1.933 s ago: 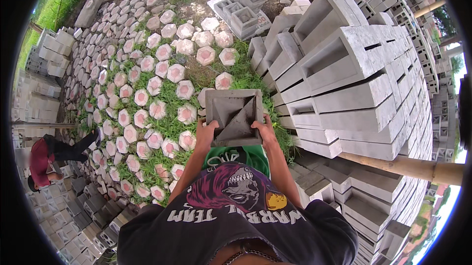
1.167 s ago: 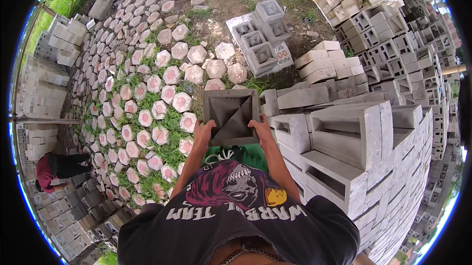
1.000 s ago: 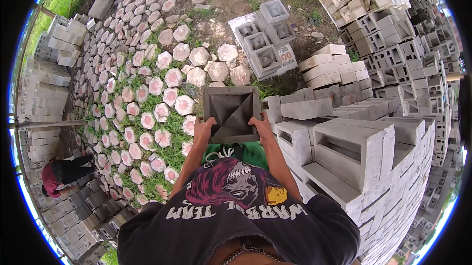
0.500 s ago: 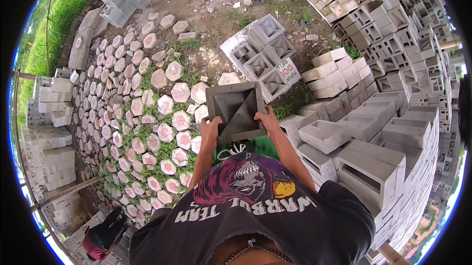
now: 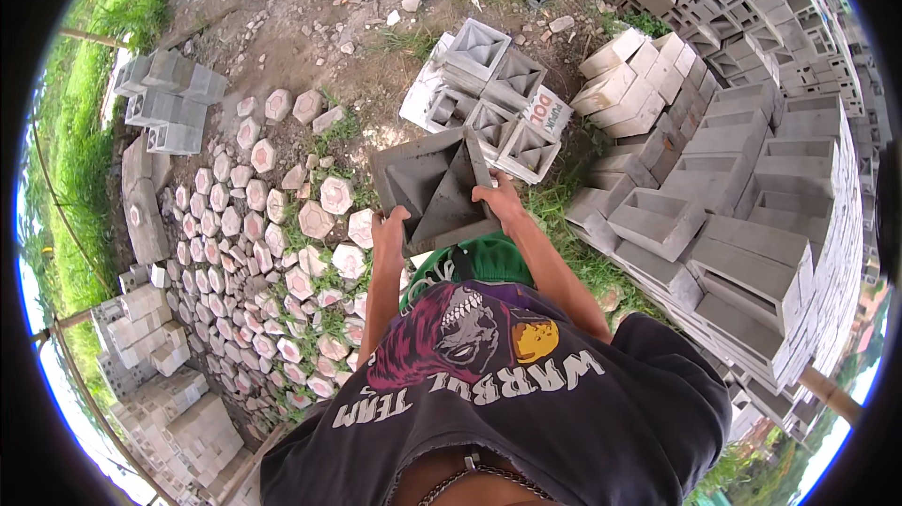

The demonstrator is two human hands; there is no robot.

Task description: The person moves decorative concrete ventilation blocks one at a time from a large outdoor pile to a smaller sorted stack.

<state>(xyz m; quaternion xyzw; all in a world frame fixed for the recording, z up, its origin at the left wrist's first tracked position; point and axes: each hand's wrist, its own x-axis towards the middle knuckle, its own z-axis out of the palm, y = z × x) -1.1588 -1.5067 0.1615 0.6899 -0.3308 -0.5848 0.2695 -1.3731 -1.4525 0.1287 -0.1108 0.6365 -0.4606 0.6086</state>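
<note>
Between my two hands is a square dark-grey concrete block (image 5: 437, 188) with slanted triangular faces sunk inside its frame. My left hand (image 5: 389, 230) grips its left near side, the thumb on the rim. On the right side my right hand (image 5: 501, 199) has hold of it, thumb over the edge. The block is held in front of my body, slightly tilted; its underside is hidden. Just beyond it, several lighter blocks (image 5: 516, 76) of similar pattern sit grouped on a white printed sheet (image 5: 416, 104).
Hollow concrete blocks (image 5: 738, 266) are stacked high along the right, with pale solid blocks (image 5: 628, 83) beside them. Hexagonal pavers (image 5: 315, 219) cover the ground at left, grass between them. More block stacks stand far left (image 5: 169, 102) and near left (image 5: 141, 332).
My view has turned and moved forward, bringing the grouped blocks closer. The held block has tilted a little, still in both hands. A person at the lower left has left the view.
</note>
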